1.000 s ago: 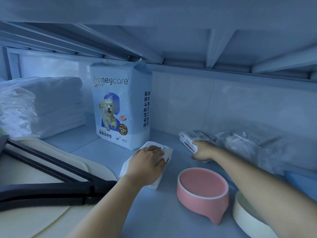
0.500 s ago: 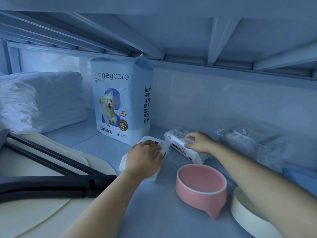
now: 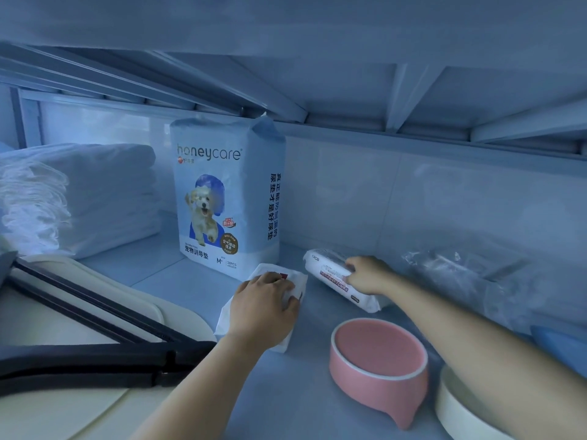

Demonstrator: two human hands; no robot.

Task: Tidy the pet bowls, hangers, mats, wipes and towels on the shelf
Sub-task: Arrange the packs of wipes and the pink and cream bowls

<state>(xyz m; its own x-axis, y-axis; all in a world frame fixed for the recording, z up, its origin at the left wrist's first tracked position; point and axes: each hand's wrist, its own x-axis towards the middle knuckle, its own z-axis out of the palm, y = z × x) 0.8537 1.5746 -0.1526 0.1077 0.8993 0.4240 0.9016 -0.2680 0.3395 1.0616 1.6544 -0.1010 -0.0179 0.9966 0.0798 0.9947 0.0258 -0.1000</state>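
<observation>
My left hand [image 3: 265, 304] lies flat on a white wipes pack [image 3: 295, 279] on the shelf, fingers curled over its top. My right hand [image 3: 368, 274] grips a second white wipes pack [image 3: 333, 274] just to the right, lying at an angle near the back wall. A tall honeycare pet pad bag [image 3: 227, 198] stands upright behind the left pack. A pink pet bowl [image 3: 378, 366] sits in front of my right arm, and a cream bowl [image 3: 457, 411] sits at the lower right. Folded white towels [image 3: 79, 198] are stacked at the far left.
Black hangers [image 3: 95, 363] lie over cream mats [image 3: 95, 414] at the lower left. A crinkled clear plastic bag [image 3: 470, 281] sits against the back wall at right, with something blue [image 3: 562, 344] beside it. The shelf above hangs low overhead.
My right hand has dragged the second wipes pack leftward, closer to the first pack. My left hand has stayed on its pack.
</observation>
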